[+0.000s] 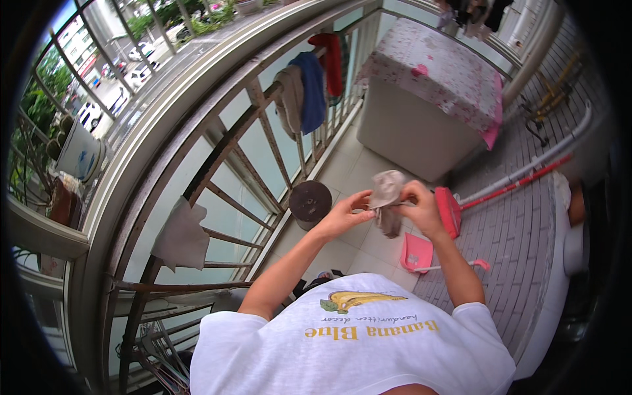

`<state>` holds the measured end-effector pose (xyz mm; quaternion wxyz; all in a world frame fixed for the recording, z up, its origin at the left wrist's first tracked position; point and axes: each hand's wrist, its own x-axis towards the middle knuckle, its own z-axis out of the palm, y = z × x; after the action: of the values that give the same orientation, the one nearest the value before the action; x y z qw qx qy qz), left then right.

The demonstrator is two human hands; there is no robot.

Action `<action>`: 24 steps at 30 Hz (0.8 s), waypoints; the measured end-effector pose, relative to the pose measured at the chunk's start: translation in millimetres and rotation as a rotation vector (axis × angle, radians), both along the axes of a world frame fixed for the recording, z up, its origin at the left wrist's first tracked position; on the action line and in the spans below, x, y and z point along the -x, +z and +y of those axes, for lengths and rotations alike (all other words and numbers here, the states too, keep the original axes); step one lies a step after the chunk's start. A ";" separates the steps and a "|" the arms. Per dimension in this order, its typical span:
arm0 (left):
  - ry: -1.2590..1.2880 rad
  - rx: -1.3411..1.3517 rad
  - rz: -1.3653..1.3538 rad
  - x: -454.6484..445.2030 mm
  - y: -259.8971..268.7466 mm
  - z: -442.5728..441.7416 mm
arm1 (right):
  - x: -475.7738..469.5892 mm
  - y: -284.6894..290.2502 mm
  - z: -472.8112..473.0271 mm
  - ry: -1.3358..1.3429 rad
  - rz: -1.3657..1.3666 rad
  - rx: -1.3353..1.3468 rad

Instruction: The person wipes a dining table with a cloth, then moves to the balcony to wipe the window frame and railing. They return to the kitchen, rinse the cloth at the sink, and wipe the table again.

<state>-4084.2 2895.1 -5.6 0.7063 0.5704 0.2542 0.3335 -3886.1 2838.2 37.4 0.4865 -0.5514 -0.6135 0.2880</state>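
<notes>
A small crumpled grey-beige cloth item (pixel 388 190), slightly blurred, is held up between my two hands in front of me; a darker part of it hangs below my fingers. My left hand (pixel 351 210) grips its left edge between thumb and fingers. With bent fingers, my right hand (pixel 417 205) pinches the cloth from the right side. Whether it is a sock or another small piece of fabric, I cannot tell. Tiled floor (pixel 360 254) shows beneath my hands.
Towels (pixel 312 91) and a white cloth (pixel 182 237) hang on the rusty railing. A round dark-topped stool (pixel 310 201) stands by it. Ahead is a large box-shaped thing under a floral cover (pixel 434 64). A pink dustpan (pixel 417 252) and a red broom head (pixel 448 212) are at the right.
</notes>
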 end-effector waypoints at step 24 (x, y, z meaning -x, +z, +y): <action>0.164 -0.231 0.192 46.9 3.1 205.2 | 40.3 39.7 251.0 0.307 0.991 0.265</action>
<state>-4131.1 3100.3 -2.5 0.5791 0.6542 0.3261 0.3611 -3926.4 3089.2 77.1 0.5965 -0.3099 -0.3421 0.6566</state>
